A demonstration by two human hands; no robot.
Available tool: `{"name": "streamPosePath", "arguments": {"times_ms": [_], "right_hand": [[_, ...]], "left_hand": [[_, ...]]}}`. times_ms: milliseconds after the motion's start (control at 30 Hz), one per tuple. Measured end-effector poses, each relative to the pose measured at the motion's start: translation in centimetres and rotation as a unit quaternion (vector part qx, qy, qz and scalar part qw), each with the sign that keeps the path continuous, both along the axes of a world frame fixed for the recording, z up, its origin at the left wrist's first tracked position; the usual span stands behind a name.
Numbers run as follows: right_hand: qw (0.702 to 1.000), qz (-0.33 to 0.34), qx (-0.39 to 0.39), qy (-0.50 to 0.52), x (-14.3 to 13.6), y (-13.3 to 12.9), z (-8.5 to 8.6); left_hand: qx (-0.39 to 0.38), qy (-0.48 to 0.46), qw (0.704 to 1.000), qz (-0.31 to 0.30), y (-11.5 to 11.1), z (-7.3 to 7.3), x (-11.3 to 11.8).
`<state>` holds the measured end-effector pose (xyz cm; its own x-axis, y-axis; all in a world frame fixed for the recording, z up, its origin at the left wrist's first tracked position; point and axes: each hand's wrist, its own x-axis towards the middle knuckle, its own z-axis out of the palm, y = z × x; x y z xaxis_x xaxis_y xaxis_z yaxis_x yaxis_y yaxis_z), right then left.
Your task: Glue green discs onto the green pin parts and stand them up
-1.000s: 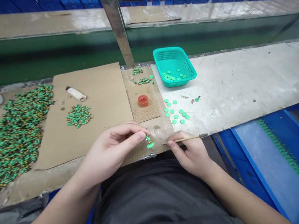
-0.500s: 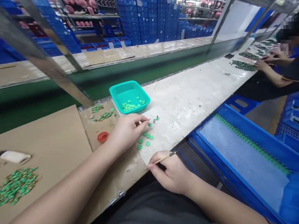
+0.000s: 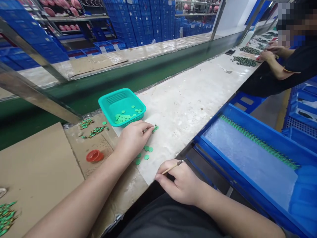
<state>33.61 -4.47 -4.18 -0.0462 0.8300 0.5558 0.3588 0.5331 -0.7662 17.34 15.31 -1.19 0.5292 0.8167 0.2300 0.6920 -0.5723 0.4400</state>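
Two hands apart: left hand [image 3: 133, 138] mid-frame, fingertips pinched on a small green piece [image 3: 155, 127] just below the basket [image 3: 109, 102]; right hand [image 3: 182, 185] lower centre, farther off, clamped on a brush [image 3: 173, 167] angled up-right

teal basket [image 3: 109, 105], green discs [image 3: 146, 149], red cap [image 3: 94, 155], blue tray [image 3: 250, 162], brown cardboard [image 3: 37, 168].
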Motion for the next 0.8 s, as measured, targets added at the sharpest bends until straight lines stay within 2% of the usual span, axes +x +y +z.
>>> {"name": "streamPosePath", "arguments": {"times_ms": [167, 300, 400, 533, 633, 700, 800], "right_hand": [[0.999, 0.0, -0.035, 0.003, 0.6, -0.3, 0.4], [0.995, -0.015, -0.092, 0.028, 1.4, -0.6, 0.7], [0.99, -0.02, -0.127, 0.058, 1.6, -0.7, 0.9], [0.988, -0.016, -0.141, 0.06, 1.4, -1.0, 1.0], [0.987, -0.011, -0.153, 0.053, 1.2, -1.3, 1.2], [0.983, -0.019, -0.177, 0.042, 1.0, -1.6, 1.5], [0.975, -0.034, -0.218, 0.006, 0.8, -1.7, 2.1]], "left_hand": [[-0.001, 0.028, 0.999, 0.016, -1.0, 1.7, -1.7], [-0.047, 0.086, 0.994, -0.041, -3.0, 2.8, -4.1], [-0.049, 0.114, 0.99, -0.067, -4.1, 2.5, -4.8], [-0.045, 0.122, 0.989, -0.077, -4.0, 1.6, -4.3], [-0.047, 0.108, 0.99, -0.072, -4.2, 1.5, -4.3], [-0.047, 0.094, 0.993, -0.062, -5.2, 1.7, -5.5], [-0.036, 0.079, 0.996, -0.03, -8.5, 1.7, -9.2]]}}
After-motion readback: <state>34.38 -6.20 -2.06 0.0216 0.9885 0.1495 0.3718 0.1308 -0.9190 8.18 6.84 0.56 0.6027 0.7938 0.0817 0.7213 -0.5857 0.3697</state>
